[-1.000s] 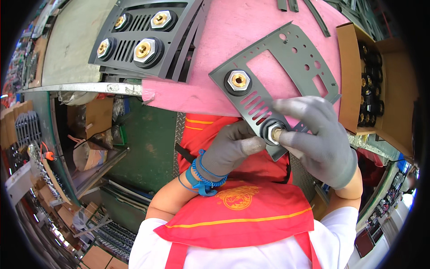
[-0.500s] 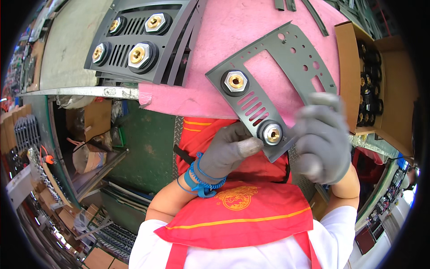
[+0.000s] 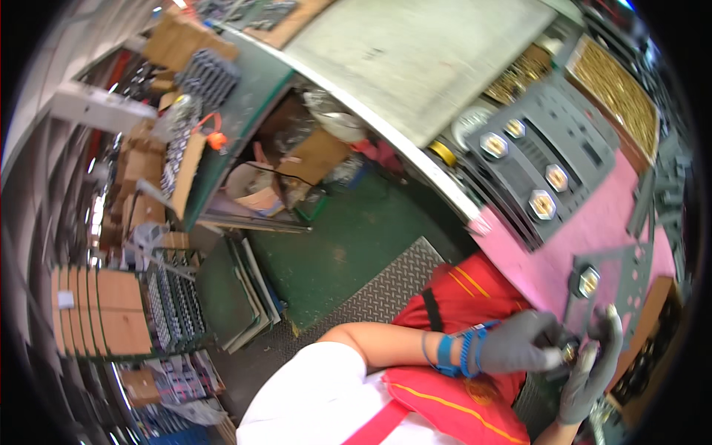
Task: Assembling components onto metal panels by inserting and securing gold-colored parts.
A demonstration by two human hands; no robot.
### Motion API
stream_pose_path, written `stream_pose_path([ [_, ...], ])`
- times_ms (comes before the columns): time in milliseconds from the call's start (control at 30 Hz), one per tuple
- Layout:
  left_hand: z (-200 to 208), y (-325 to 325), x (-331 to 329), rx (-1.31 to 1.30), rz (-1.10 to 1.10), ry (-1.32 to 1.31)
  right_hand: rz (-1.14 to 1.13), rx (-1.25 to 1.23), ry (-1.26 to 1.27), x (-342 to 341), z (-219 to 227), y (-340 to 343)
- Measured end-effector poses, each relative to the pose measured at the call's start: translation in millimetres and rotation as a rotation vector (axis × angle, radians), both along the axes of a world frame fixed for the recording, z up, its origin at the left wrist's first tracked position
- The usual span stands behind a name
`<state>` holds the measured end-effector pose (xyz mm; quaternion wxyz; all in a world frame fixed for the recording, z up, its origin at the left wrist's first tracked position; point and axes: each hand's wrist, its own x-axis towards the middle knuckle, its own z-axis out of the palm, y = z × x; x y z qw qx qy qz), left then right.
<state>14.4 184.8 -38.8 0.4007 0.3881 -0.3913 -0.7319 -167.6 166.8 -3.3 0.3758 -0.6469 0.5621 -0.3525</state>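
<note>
A grey metal panel (image 3: 633, 261) with slots and round holes lies on the pink cloth at the right. One brass fitting with a silver hex nut (image 3: 588, 282) stands in it; a second brass fitting (image 3: 569, 351) shows at its near end, between my hands. My left hand (image 3: 521, 343), in a grey glove, grips the panel's near end, its thumb beside that second fitting. My right hand (image 3: 592, 374), also gloved, is at the fitting's other side, thumb and fingers apart and nothing visible in them.
A stack of grey panels (image 3: 530, 156) with brass fittings stands beyond my hands. Farther back is a box of small brass pieces (image 3: 615, 89). A cardboard box (image 3: 645, 334) of dark fittings sits at the right edge. Flattened boards (image 3: 241, 297) lean at the left above the green floor.
My view has swung to the left, so the bench and both hands now appear farther right. My right hand, smeared by motion before, has its fingers spread by the near fitting.
</note>
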Motion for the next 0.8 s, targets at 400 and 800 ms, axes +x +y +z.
stream_pose_path([
  [400, 81.9, -27.0, 156.8, -0.484, 0.156, -0.353, 0.246, 0.14, -0.083, 84.7, 83.7, -97.9],
  [800, 0.1, -118.1, 190.7, -0.504, 0.626, -0.389, 0.714, -0.346, 0.384, 156.2, 50.6, -200.8],
])
